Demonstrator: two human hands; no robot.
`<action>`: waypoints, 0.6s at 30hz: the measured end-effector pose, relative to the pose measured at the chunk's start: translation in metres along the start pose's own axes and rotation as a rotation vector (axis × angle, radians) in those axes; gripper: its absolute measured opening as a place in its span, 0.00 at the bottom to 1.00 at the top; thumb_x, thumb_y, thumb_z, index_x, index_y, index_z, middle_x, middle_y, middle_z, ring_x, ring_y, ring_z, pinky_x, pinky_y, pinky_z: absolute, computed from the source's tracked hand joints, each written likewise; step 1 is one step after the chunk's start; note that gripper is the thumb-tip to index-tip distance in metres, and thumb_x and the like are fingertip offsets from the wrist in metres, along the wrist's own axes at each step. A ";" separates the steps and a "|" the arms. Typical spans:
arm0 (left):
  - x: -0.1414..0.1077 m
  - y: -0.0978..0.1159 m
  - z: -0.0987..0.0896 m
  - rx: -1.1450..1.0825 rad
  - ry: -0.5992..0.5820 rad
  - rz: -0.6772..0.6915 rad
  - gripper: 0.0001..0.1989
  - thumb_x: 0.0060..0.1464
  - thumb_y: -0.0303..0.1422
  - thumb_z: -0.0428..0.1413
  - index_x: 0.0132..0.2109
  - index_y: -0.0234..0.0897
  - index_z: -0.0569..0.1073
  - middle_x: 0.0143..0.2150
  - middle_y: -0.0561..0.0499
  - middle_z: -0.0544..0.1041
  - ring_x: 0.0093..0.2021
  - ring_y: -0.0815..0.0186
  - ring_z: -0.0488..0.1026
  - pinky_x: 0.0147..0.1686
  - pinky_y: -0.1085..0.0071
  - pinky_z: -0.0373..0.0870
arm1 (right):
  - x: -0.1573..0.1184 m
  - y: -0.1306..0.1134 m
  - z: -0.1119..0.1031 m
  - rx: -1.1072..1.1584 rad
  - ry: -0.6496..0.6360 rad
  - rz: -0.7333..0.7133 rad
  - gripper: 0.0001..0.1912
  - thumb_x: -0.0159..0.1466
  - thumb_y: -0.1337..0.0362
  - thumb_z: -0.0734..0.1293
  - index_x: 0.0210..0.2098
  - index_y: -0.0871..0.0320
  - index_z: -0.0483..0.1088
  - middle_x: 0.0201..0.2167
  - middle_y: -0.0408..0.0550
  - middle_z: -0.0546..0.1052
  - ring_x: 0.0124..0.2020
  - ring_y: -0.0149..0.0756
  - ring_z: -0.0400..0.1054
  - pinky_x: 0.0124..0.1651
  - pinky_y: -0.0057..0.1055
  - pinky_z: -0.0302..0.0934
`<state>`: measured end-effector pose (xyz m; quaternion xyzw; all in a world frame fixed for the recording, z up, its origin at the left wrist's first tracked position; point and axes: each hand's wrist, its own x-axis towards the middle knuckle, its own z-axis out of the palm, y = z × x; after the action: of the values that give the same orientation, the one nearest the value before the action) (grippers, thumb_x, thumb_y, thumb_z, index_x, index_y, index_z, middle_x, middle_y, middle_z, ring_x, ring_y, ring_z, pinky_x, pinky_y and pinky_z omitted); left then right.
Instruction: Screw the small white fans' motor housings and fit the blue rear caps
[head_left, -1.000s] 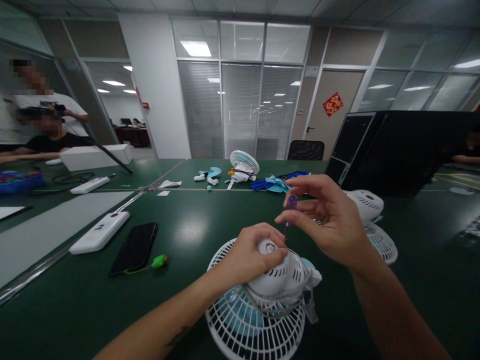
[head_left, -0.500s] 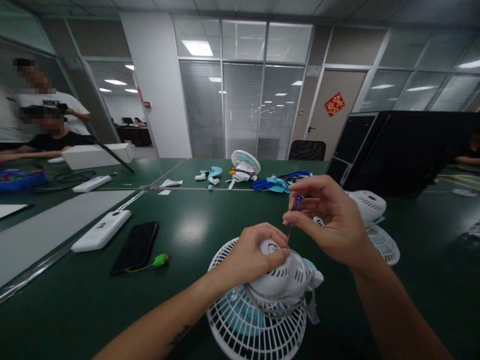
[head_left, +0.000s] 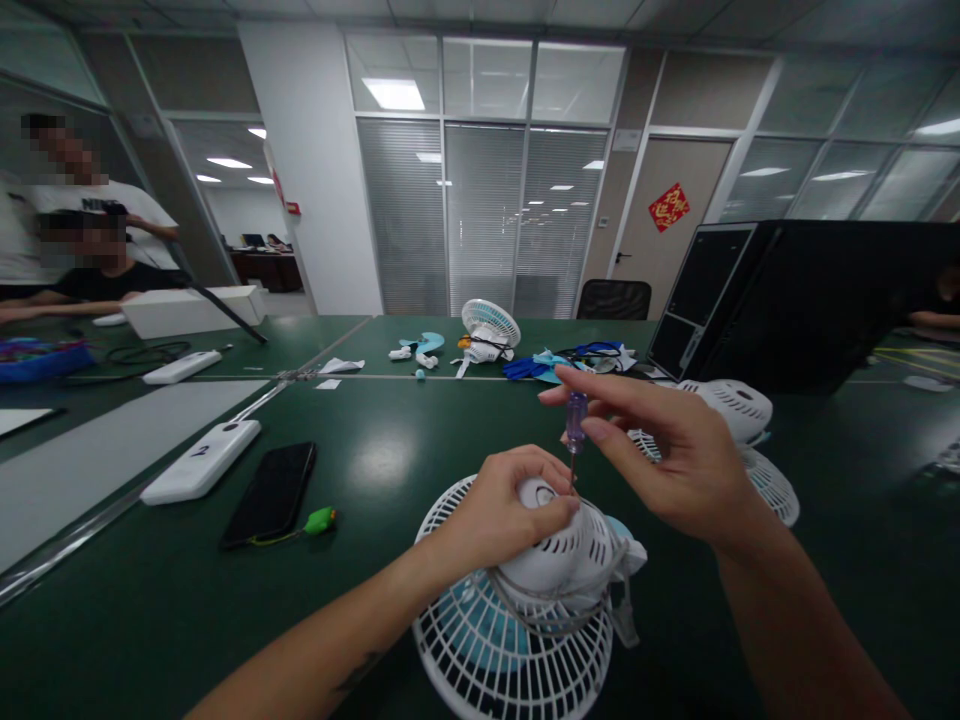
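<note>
A small white fan [head_left: 551, 555] lies face down on the green table in front of me, its round grille [head_left: 517, 660] with light-blue blades below and the rear housing on top. Over that housing curves my left hand [head_left: 499, 510], closed on it, with thumb and fingertips around the screwdriver's lower end. The purple screwdriver [head_left: 576, 425] stands nearly upright with its shaft down to the housing; its tip is hidden by my fingers. My right hand [head_left: 671, 455] holds the handle, the thumb at its side and a finger stretched across the top. A grey cord wraps the fan's neck.
Another white fan [head_left: 724, 410] lies beyond my right wrist, and one more fan [head_left: 491, 325] at the back. Blue gloves [head_left: 529, 368] lie near it. A black phone [head_left: 271, 492] and white power bank-like box [head_left: 202, 460] are left. A large black case [head_left: 810, 300] stands right; people sit and stand far left.
My right hand has shifted a little left and its finger has stretched out over the top of the screwdriver, which now stands more upright. My left hand and the fan have stayed put.
</note>
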<state>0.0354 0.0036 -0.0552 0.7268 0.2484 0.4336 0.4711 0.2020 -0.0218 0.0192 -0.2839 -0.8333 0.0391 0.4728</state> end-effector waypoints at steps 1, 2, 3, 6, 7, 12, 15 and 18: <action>0.000 0.000 0.000 0.002 -0.001 0.005 0.04 0.49 0.25 0.60 0.28 0.35 0.74 0.39 0.49 0.77 0.41 0.63 0.75 0.48 0.66 0.69 | 0.001 0.000 0.000 -0.014 -0.001 -0.002 0.23 0.65 0.74 0.63 0.57 0.51 0.69 0.45 0.45 0.80 0.35 0.29 0.75 0.27 0.22 0.67; 0.000 -0.001 0.000 0.007 -0.003 0.008 0.04 0.49 0.25 0.60 0.28 0.35 0.74 0.39 0.49 0.77 0.41 0.63 0.75 0.48 0.66 0.69 | 0.001 0.000 -0.001 -0.020 0.003 0.005 0.21 0.65 0.74 0.63 0.55 0.52 0.70 0.44 0.45 0.80 0.34 0.29 0.75 0.26 0.22 0.66; 0.000 -0.001 0.000 0.014 -0.004 0.009 0.04 0.49 0.25 0.60 0.28 0.35 0.74 0.39 0.49 0.77 0.41 0.63 0.75 0.48 0.66 0.69 | 0.002 0.000 -0.002 -0.016 0.015 0.016 0.19 0.64 0.73 0.64 0.53 0.53 0.72 0.42 0.46 0.80 0.33 0.29 0.74 0.25 0.22 0.66; 0.000 0.000 -0.001 0.033 -0.004 0.003 0.03 0.49 0.26 0.61 0.29 0.35 0.75 0.39 0.49 0.77 0.43 0.62 0.75 0.48 0.66 0.69 | 0.002 0.001 -0.004 0.021 0.059 0.053 0.10 0.61 0.70 0.69 0.43 0.55 0.74 0.37 0.45 0.80 0.32 0.30 0.74 0.25 0.21 0.67; 0.000 0.000 -0.001 0.036 -0.004 0.001 0.03 0.49 0.26 0.61 0.29 0.35 0.75 0.39 0.49 0.77 0.43 0.62 0.75 0.48 0.66 0.69 | 0.002 0.001 -0.005 0.039 0.068 0.064 0.09 0.61 0.69 0.70 0.41 0.55 0.73 0.37 0.45 0.79 0.33 0.31 0.74 0.26 0.21 0.68; -0.001 0.003 0.000 0.027 0.001 -0.002 0.03 0.48 0.25 0.61 0.28 0.35 0.75 0.38 0.49 0.77 0.42 0.62 0.75 0.47 0.66 0.69 | -0.002 -0.002 -0.005 0.138 0.061 0.127 0.21 0.62 0.70 0.69 0.54 0.53 0.68 0.41 0.47 0.78 0.38 0.33 0.75 0.30 0.24 0.72; -0.001 0.003 0.000 0.036 0.002 -0.010 0.03 0.48 0.25 0.61 0.28 0.36 0.76 0.38 0.49 0.77 0.42 0.63 0.75 0.47 0.66 0.69 | -0.001 -0.003 -0.003 0.120 0.059 0.120 0.20 0.61 0.70 0.70 0.52 0.52 0.70 0.37 0.45 0.79 0.37 0.33 0.75 0.27 0.22 0.69; -0.001 0.002 0.000 0.052 0.003 -0.010 0.03 0.48 0.25 0.61 0.29 0.35 0.77 0.39 0.49 0.78 0.42 0.62 0.75 0.48 0.66 0.69 | 0.001 -0.001 -0.004 0.091 0.101 0.109 0.09 0.57 0.67 0.74 0.38 0.55 0.74 0.31 0.43 0.78 0.30 0.30 0.73 0.23 0.20 0.66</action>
<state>0.0347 0.0026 -0.0538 0.7370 0.2640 0.4255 0.4540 0.2045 -0.0229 0.0221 -0.3086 -0.7890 0.0882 0.5239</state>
